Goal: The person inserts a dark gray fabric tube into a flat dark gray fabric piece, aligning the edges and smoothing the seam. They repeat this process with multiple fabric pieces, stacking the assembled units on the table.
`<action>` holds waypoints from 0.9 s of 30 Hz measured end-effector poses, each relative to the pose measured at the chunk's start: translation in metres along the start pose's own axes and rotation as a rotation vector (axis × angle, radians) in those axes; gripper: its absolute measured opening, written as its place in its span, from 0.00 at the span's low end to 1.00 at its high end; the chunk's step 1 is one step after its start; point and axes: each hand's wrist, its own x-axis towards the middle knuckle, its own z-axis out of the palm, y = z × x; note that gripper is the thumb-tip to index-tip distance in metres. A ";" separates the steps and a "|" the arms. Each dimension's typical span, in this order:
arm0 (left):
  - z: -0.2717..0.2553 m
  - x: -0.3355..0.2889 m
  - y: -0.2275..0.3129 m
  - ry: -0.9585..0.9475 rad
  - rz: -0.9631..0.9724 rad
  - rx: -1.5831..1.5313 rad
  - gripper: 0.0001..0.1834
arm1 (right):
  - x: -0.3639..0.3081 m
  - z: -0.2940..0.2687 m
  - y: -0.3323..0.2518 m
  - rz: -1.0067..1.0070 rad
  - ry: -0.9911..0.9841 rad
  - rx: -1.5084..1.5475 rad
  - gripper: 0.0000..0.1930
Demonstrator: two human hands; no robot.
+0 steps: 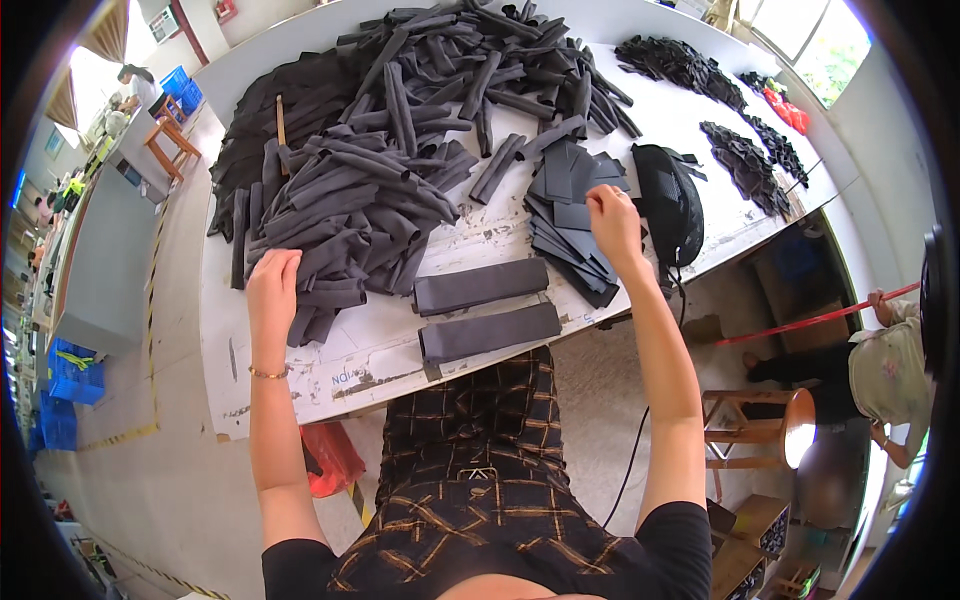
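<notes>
Head view, left hand (272,287) by dark rolls (352,190), right hand (613,217) over grey pieces (557,185), cannot tell either obscured grip

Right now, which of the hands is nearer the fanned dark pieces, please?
Right: the right hand is over the fanned dark pieces; the left hand is well left, at the tube pile.

Arms (672,385) extended, left fingers (288,259) together, right fingers (606,194) curled
</notes>
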 end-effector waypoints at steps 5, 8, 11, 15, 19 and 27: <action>-0.005 -0.005 0.015 -0.126 -0.157 -0.123 0.09 | 0.042 0.044 -0.015 0.047 -0.054 -0.146 0.15; 0.000 -0.011 0.021 -0.199 -0.110 -0.174 0.09 | 0.066 0.060 -0.022 0.105 -0.176 -0.589 0.22; -0.011 -0.019 0.024 -0.134 -0.083 -0.245 0.05 | 0.083 0.069 -0.032 0.140 -0.461 -0.710 0.19; -0.016 -0.021 0.009 0.010 -0.061 -0.202 0.05 | 0.085 0.089 -0.046 0.128 -0.569 -0.668 0.13; -0.032 -0.019 -0.002 0.105 -0.041 -0.231 0.04 | 0.066 0.085 -0.057 -0.124 -0.408 -0.693 0.11; -0.033 -0.014 0.035 0.062 -0.619 -1.046 0.18 | 0.025 0.055 -0.031 -0.266 -0.253 -0.542 0.10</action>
